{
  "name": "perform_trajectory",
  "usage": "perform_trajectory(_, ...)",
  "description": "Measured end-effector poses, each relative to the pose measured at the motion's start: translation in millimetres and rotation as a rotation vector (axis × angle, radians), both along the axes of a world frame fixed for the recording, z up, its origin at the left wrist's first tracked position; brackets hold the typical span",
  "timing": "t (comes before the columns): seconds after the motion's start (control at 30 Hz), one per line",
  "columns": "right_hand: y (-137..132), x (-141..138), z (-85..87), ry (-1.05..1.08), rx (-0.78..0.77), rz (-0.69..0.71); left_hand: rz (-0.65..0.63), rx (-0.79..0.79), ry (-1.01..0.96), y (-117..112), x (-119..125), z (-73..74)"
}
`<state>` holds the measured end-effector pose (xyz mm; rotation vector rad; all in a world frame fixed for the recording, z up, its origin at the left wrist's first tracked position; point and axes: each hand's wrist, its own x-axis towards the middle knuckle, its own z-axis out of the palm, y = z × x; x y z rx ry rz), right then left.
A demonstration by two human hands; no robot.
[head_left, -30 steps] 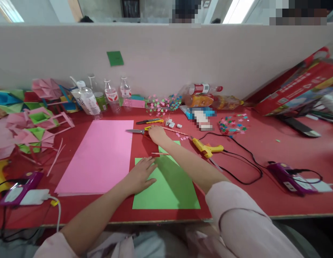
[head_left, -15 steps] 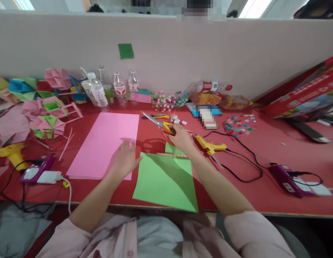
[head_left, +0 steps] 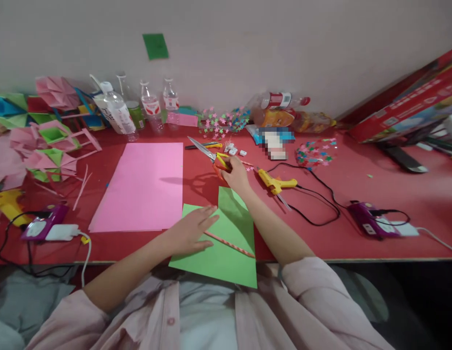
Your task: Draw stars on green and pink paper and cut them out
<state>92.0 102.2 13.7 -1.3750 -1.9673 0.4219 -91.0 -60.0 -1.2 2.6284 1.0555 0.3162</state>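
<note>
My right hand [head_left: 236, 176] grips the yellow and orange handles of a pair of scissors [head_left: 209, 155], whose blades point up and to the left above the red table [head_left: 357, 214]. My left hand [head_left: 191, 233] lies flat, fingers stretched out, on a green sheet of paper [head_left: 226, 243] that hangs over the table's near edge. A thin pink stick [head_left: 229, 244] lies slantwise on the green sheet, just right of my left fingers. A large pink sheet [head_left: 144, 187] lies to the left of it.
A yellow glue gun [head_left: 275, 182] with a black cord lies right of my right hand. Purple devices [head_left: 370, 223] [head_left: 42, 226] sit at both sides. Water bottles [head_left: 116, 112], folded paper shapes [head_left: 47, 141], paper stars [head_left: 220, 121] and a red box [head_left: 404, 107] line the back.
My right hand took the scissors off the table and lifted them. The green sheet slid toward me past the table edge, and my left hand came back onto it.
</note>
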Motion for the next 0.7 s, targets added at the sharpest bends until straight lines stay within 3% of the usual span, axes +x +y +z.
perform_trajectory(0.17,-8,13,10.3,0.001,-0.006,0.057,-0.042,0.121,0.070,-15,18,-30.6)
perform_trajectory(0.23,-10,22,13.5,0.009,-0.001,0.051,-0.010,0.137,0.066,-12,17,-34.6)
perform_trajectory(0.33,-7,40,15.4,0.068,0.018,-0.027,0.160,0.108,0.081,11,8,-23.8)
perform_trajectory(0.47,3,63,9.4,0.220,0.013,-0.226,0.484,0.112,0.110,74,-3,4.7)
perform_trajectory(0.6,7,73,-2.8,0.308,-0.053,-0.281,0.575,0.143,0.095,135,3,20.5)
perform_trajectory(0.7,5,72,-8.4,0.255,-0.075,-0.258,0.598,0.157,0.058,137,17,19.0)
